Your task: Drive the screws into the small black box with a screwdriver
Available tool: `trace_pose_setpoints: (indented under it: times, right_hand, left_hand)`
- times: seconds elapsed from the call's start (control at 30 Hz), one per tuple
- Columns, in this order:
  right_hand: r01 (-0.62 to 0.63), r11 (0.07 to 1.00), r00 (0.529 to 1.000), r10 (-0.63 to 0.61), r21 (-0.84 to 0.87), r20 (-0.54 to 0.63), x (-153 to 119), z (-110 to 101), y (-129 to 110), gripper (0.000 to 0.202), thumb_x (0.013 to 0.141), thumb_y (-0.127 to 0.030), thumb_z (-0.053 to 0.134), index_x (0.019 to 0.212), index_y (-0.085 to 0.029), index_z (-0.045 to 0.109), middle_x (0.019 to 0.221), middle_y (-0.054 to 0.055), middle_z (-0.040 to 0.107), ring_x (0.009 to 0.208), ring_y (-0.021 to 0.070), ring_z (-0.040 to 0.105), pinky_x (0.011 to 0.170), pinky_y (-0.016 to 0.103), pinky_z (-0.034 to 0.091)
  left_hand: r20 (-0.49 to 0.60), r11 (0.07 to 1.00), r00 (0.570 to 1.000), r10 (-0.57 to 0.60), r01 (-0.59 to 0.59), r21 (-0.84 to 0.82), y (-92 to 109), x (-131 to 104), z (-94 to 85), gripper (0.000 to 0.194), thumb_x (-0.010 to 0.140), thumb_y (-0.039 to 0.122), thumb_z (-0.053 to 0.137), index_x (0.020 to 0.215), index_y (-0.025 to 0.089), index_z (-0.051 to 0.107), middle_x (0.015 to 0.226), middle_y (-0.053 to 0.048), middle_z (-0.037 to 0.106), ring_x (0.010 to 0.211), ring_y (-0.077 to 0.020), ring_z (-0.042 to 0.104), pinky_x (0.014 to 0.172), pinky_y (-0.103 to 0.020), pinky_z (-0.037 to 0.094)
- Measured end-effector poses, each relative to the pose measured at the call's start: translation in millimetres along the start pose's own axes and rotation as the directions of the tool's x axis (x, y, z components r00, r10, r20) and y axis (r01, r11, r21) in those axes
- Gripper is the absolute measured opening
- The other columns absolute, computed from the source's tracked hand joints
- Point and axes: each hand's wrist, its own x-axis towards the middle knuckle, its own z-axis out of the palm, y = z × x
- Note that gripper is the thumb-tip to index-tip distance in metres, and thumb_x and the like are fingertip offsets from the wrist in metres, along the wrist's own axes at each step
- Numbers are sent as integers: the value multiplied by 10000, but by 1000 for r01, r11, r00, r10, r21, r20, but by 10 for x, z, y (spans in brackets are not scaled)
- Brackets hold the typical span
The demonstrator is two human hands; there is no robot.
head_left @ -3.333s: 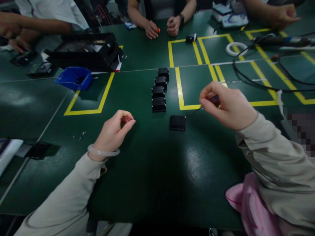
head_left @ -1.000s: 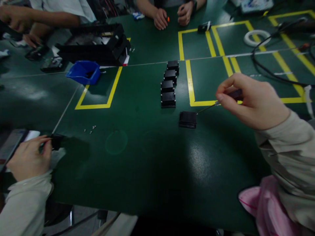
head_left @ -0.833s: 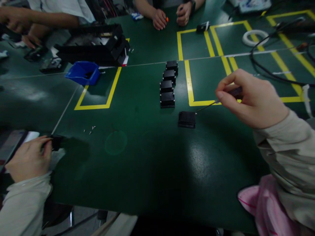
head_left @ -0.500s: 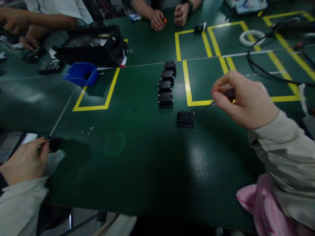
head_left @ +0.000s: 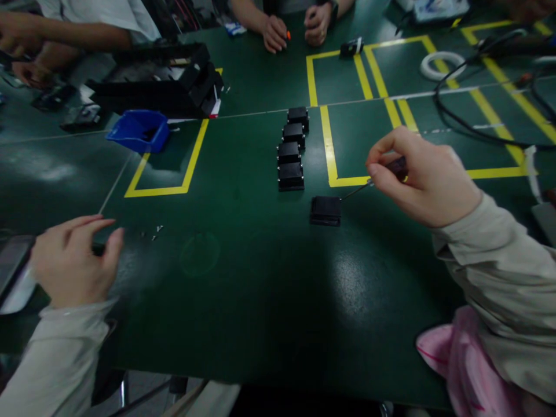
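My right hand [head_left: 428, 174] is closed round the dark handle of a screwdriver [head_left: 357, 191]. The screwdriver's thin shaft slants down to the left, and its tip is at the upper right corner of a small black box [head_left: 325, 209]. A tiny bright spot shows at that tip. At the left, my left hand [head_left: 80, 260] is over the table with thumb and fingers apart, and nothing can be made out in it. Several small screws [head_left: 157, 229] lie to the right of its fingertips.
Several similar black boxes [head_left: 290, 172] form a column on the green table [head_left: 243, 301]. Further back are a blue bin [head_left: 139, 132], a large black tray-like stack [head_left: 152, 92] and a white ring [head_left: 443, 65]. Co-workers' hands [head_left: 274, 35] rest across the table. Pink cloth [head_left: 464, 359] is at right.
My left hand has moved right and slightly up, and its fingers have spread; the black piece it had at its fingertips no longer shows. My right hand keeps the screwdriver at the box's corner.
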Motion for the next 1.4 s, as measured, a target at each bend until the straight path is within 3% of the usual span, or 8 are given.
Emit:
trace_pose_setpoints:
  times: [0.1,0.2,0.33,0.47,0.6,0.73,0.93,1.4]
  right_hand:
    - [-1,1000,1000,1,2,-4,-5,-2,-10,52,864,-254,544,906,-232,521,700,22,627,612,178,612,577,309,431]
    - [3,1000,1000,-3,-1,-17,-11,3,-10,50,865,-249,539,903,-220,525,700,30,626,599,174,602,586,310,435]
    - [45,999,998,-45,-4,-44,-17,23,21,65,863,-243,537,915,-206,550,691,28,624,560,159,580,581,300,430]
    - [25,999,999,-25,-20,-23,-17,28,20,119,867,-248,534,956,-186,585,700,39,653,569,164,606,609,303,444]
    - [-10,993,1000,10,-121,-3,15,17,-35,206,882,-293,502,986,-175,634,710,55,675,633,218,657,628,330,446]
    - [-25,953,996,48,-300,71,120,7,-85,320,945,-432,466,939,-176,657,688,73,642,632,247,638,610,347,442]
    - [27,962,979,29,-272,202,230,-9,-180,313,929,-260,456,1197,-155,579,821,101,682,693,270,663,643,376,474]
    - [-54,910,991,99,-410,90,128,-3,-293,361,998,-372,406,1079,-138,668,800,121,715,657,240,639,610,344,385]
  left_hand:
    - [-55,961,960,276,-276,8,801,146,29,355,973,423,580,1216,170,633,1316,-104,641,1275,-280,569,1118,-448,403]
    - [-11,841,855,518,-512,-177,1605,273,86,342,992,357,576,1298,205,586,1351,-86,623,1278,-235,575,1109,-411,437]
    - [1,642,710,704,-636,-428,2473,392,253,441,981,388,596,1376,212,512,1401,-95,584,1288,-253,570,1071,-425,477]
    - [34,506,591,806,-659,-556,2975,459,519,617,919,391,698,1428,137,458,1435,-145,547,1301,-282,538,1097,-420,456]
    - [190,572,575,796,-610,-549,3137,484,731,561,888,421,724,1333,129,547,1274,-137,620,1117,-292,602,973,-429,507]
    - [190,570,581,791,-589,-573,3135,486,807,438,901,434,706,1228,157,610,1196,-109,636,1053,-267,594,933,-400,500]
    - [164,551,592,789,-564,-615,3116,489,861,449,884,436,729,1220,158,620,1193,-107,632,1053,-264,588,947,-400,494]
    - [140,530,599,788,-546,-649,3100,480,932,471,883,443,728,1243,162,611,1198,-116,620,1084,-270,581,972,-411,482]
